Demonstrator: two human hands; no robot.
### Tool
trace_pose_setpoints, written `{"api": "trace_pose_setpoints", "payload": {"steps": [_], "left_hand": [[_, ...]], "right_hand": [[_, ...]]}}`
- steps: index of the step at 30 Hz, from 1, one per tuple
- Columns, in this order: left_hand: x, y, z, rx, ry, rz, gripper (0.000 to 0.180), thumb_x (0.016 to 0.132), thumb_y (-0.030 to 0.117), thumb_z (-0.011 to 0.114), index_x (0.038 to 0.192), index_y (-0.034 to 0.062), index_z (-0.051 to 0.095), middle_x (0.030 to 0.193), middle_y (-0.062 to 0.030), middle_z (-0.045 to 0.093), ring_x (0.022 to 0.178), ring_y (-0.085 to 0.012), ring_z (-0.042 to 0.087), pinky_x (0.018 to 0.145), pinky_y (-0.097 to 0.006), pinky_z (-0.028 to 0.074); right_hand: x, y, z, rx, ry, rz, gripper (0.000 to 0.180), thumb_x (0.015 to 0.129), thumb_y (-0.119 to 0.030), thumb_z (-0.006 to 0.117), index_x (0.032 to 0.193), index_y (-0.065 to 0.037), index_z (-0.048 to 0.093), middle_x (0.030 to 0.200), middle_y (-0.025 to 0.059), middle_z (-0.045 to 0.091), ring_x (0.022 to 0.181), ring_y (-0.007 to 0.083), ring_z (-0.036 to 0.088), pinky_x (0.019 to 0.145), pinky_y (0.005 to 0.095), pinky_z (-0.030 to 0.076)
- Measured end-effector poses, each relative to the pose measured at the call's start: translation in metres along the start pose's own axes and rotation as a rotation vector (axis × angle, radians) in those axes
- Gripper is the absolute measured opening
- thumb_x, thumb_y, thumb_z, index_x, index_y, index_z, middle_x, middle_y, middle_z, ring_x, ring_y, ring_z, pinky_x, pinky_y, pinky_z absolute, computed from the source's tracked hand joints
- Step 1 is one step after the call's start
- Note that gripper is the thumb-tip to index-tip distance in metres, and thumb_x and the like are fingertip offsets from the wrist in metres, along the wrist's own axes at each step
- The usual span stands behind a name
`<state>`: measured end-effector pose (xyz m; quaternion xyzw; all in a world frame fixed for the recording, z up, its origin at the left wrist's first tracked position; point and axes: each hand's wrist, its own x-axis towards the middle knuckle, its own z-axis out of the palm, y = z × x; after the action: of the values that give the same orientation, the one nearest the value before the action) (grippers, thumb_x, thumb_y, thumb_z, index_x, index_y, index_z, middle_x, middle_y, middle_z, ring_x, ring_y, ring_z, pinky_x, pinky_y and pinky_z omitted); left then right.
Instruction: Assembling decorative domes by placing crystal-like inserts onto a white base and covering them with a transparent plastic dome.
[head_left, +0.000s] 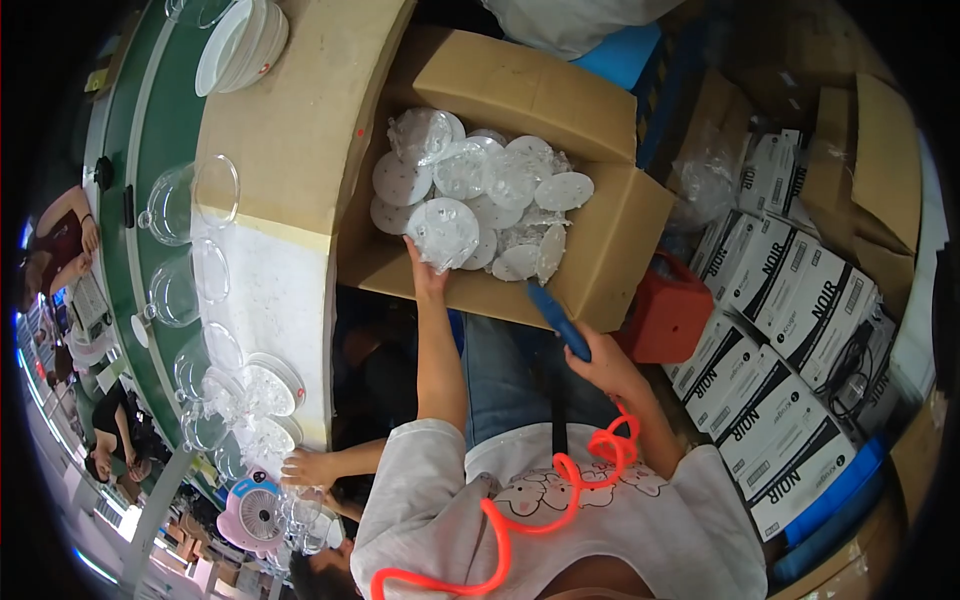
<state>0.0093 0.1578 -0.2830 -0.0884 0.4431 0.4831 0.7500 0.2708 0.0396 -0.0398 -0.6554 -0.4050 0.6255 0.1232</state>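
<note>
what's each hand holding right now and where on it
Left hand grips a bagged clear round plastic lid by its lower edge, over the cardboard box. Right hand holds a blue tool at its lower end.

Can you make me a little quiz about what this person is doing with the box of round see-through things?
1. True or false: the left hand grips a clear bagged disc at the edge of the open cardboard box.
2. What does the right hand hold? A) a blue-handled tool B) a white bowl C) a red cup
3. Fill the gap: an orange ____ cord runs over the person's shirt.

Key: 1 true; 2 A; 3 coiled
</note>
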Motion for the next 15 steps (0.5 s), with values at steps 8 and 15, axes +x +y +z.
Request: {"api": "trace_pose_setpoints", "payload": {"steps": [8,15], "left_hand": [[-0.001,-0.006,-0.004,0.107,-0.003,0.007,0.063,0.085,0.052,0.040,0.130,0.0090,0.032,0.133,-0.0086,0.035,0.120,-0.0265,0.036,0.100,-0.042,0.030],[0.000,-0.017,0.002,0.212,0.033,-0.096,0.062,0.086,0.050,0.040,0.129,0.0067,0.033,0.131,-0.0095,0.037,0.120,-0.0258,0.037,0.100,-0.041,0.031]], "right_hand": [[-0.001,-0.016,-0.002,-0.042,0.023,0.001,0.028,0.074,-0.016,0.057,0.098,-0.004,0.049,0.072,0.0185,0.058,0.070,0.0358,0.058,0.062,0.0393,0.045],[0.004,-0.008,-0.006,-0.037,0.048,-0.019,0.027,0.073,-0.012,0.056,0.098,-0.003,0.051,0.073,0.0149,0.056,0.067,0.0282,0.056,0.063,0.0343,0.044]]}}
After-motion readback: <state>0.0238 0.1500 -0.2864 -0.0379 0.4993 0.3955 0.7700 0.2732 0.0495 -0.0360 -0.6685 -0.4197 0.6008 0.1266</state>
